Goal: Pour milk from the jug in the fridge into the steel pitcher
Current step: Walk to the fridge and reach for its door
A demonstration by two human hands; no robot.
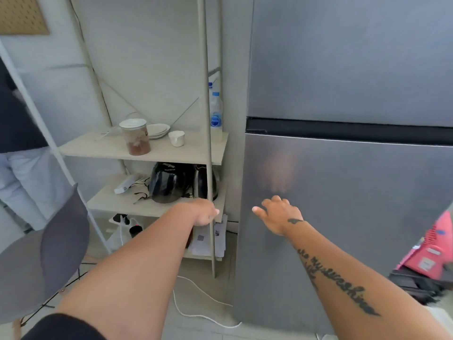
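Two hands: both reach toward the closed fridge point(343, 192), which fills the right half of the frame; neither holds anything.
Right hand: the right hand point(279, 214) is at centre right, fingers spread and open, in front of the lower door point(355, 229); I cannot tell if the fingertips touch the steel.
Left hand: the left hand point(204, 212) is at the centre, loosely curled and empty, just beside the left edge of the lower door and in front of a thin shelf post point(208, 143).
Task things: the milk jug is not visible, I judge it is behind a door; the steel pitcher does not show in the frame.
Step in hand: opening the fridge, by my judgement; the pouring is not yet begun.
Where to pull: no handle shows on the door face. The dark gap point(343, 130) between upper and lower door has a small recess at its left end, so the door probably opens from the left edge.
How to do it well: hook the fingers behind the left edge or in the recess, and pull steadily, not with a jerk.
Care: the shelf unit point(147, 153) stands close at the left with a water bottle point(216, 114) and a black kettle point(171, 182); the door swing and the elbow should stay clear of them.
Floor: a white cable point(196, 312) lies at the lower centre, near the fridge foot; step around it.
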